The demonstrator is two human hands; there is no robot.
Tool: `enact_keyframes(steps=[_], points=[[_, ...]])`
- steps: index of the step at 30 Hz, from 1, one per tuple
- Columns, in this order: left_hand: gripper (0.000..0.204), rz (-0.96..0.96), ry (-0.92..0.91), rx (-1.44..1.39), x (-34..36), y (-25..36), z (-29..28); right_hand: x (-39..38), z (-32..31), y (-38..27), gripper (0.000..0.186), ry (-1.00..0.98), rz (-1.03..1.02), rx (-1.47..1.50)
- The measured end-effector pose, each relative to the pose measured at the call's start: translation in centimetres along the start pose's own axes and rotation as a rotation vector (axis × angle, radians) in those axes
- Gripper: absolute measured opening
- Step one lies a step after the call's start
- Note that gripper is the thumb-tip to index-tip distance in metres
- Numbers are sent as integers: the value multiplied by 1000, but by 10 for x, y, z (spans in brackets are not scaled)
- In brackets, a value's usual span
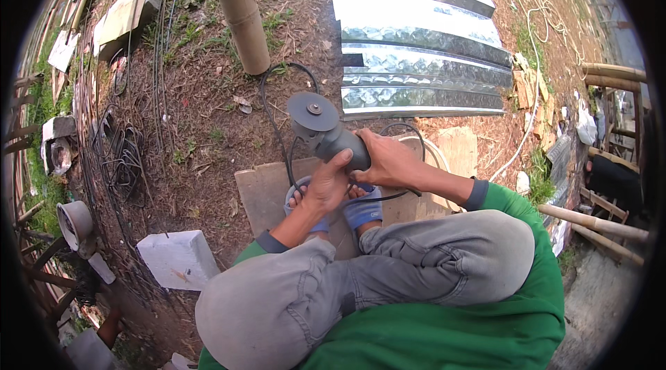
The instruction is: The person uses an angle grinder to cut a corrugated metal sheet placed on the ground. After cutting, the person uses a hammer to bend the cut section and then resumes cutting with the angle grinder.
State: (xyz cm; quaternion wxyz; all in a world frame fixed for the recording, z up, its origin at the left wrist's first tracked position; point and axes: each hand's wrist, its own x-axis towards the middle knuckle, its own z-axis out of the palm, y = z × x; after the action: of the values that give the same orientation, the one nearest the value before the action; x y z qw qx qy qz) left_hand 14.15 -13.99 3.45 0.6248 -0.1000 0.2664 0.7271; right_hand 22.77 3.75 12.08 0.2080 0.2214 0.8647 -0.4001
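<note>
outdoors, squatting low over bare dirt, with a grey electric angle grinder with a round dark disc (321, 124) held up between the knees. left hand (326, 186) wrapped round the rear of the grey body, fingers curled and pressed firm on the casing; right hand (390, 160) clasped over the far side of the same body, palm and fingers closed tight around it. disc end pointing away, raised clear of the flat wooden board (263, 193) underfoot and not touching anything. black power cord (277, 110) looping loose over the ground and trailing back beneath the wrists. likely a dense, stiff, front-heavy tool, hard plastic shell perhaps a little slick in bare palms, so best taken by the barrel well behind the disc, never near the thin brittle wheel. blue sandals (361, 207) planted on the board. shiny corrugated metal roofing sheets (416, 44) lying just beyond, a thick bamboo post (239, 9) standing to the left, a white concrete block (177, 259) near the left knee.
</note>
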Motion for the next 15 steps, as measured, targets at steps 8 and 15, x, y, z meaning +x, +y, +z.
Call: enact_keyframes(steps=[8, 15], points=[[49, 205, 115, 604, 23, 6, 10, 2, -15, 3, 71, 230, 70, 15], [46, 440, 22, 1761, -15, -23, -33, -15, -131, 30, 67, 237, 2, 304]])
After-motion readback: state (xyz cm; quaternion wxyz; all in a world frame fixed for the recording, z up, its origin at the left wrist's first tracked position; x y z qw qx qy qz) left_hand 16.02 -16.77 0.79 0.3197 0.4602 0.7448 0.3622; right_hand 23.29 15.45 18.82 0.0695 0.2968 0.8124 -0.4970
